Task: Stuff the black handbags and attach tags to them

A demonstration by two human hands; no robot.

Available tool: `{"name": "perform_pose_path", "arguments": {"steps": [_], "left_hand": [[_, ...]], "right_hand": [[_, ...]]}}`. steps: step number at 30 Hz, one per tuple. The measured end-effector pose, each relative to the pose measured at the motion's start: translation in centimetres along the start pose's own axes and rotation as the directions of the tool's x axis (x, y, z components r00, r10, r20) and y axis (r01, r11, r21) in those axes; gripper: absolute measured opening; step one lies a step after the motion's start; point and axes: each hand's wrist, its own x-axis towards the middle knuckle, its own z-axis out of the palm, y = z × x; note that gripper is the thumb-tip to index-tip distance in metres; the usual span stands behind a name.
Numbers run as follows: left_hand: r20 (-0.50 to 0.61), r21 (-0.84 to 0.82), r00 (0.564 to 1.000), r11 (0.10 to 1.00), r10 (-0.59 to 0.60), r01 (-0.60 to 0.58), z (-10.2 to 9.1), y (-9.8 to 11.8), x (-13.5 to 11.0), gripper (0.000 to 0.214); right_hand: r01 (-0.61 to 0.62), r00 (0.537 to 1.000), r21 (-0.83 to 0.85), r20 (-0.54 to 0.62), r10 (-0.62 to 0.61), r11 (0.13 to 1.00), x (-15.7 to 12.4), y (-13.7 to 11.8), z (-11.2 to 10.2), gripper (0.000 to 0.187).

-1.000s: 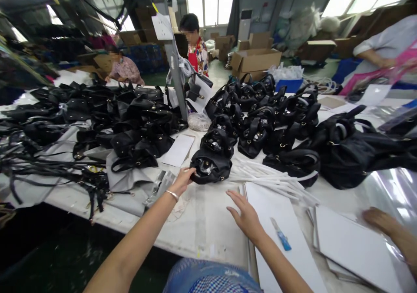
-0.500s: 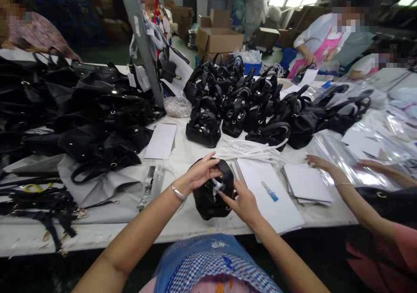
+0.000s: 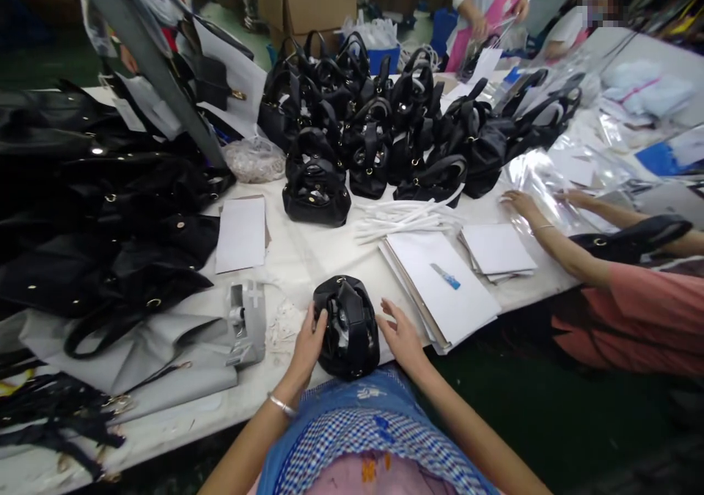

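A small black handbag [image 3: 347, 326] stands at the near edge of the white table [image 3: 308, 253], right in front of me. My left hand [image 3: 308, 342] presses against the bag's left side with fingers wrapped on it. My right hand [image 3: 400, 334] lies at the bag's right side, fingers stretched and slightly spread, touching it. The bag's handles lie folded over its top.
Many black handbags [image 3: 385, 128] crowd the far middle, and flat black bags [image 3: 99, 216] pile at left. White card sheets [image 3: 440, 290] with a blue tool [image 3: 445, 276] lie to the right, and a tape dispenser [image 3: 246, 323] to the left. A co-worker's arms [image 3: 555, 242] reach in from the right.
I have drawn the bag from the pile to the near table edge. Both hands, earlier working at its top, now rest at its sides. My view has swung right and down.
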Motion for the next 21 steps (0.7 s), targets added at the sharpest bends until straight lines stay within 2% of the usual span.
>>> {"name": "perform_pose_path", "arguments": {"steps": [3, 5, 8, 12, 14, 16, 19, 21], "left_hand": [[0.104, 0.006, 0.994, 0.999, 0.032, -0.033, 1.7, -0.2, -1.1, 0.071], [0.156, 0.004, 0.983, 0.995, 0.097, -0.098, 2.4, 0.8, -0.8, 0.073], [0.249, 0.004, 0.949, 0.98, 0.192, -0.2, 2.7, 2.8, 1.3, 0.068], [0.384, 0.049, 0.883, 0.949, 0.269, -0.311, 2.7, 4.2, 5.3, 0.065], [0.43, 0.067, 0.86, 0.941, 0.273, -0.332, 2.7, 4.3, 6.6, 0.065], [0.455, 0.09, 0.846, 0.931, 0.278, -0.354, 2.7, 4.3, 7.2, 0.066], [0.461, 0.117, 0.836, 0.914, 0.297, -0.389, 2.8, 4.2, 7.2, 0.067], [0.462, 0.127, 0.834, 0.909, 0.301, -0.398, 3.1, 3.9, 7.0, 0.066]], "right_hand": [[-0.041, 0.997, 0.036, 0.066, 0.039, 0.999, 0.2, 0.6, 2.2, 0.064], [-0.08, 0.996, 0.059, 0.033, 0.078, 0.995, -0.4, 0.6, 3.4, 0.067], [-0.112, 0.992, 0.091, -0.056, 0.117, 0.99, -1.7, 0.6, 4.4, 0.067], [-0.058, 0.997, 0.113, -0.041, 0.063, 0.992, -3.0, 1.7, 3.7, 0.063], [0.022, 0.998, 0.044, -0.054, -0.019, 0.999, -3.2, 2.4, 2.4, 0.059], [0.157, 0.986, -0.1, -0.048, -0.162, 0.983, -3.0, 2.9, 0.8, 0.056], [0.403, 0.915, -0.271, 0.127, -0.383, 0.874, -2.1, 3.7, -1.3, 0.056], [0.503, 0.862, -0.287, 0.227, -0.453, 0.815, -1.0, 4.3, -1.6, 0.059]]}}
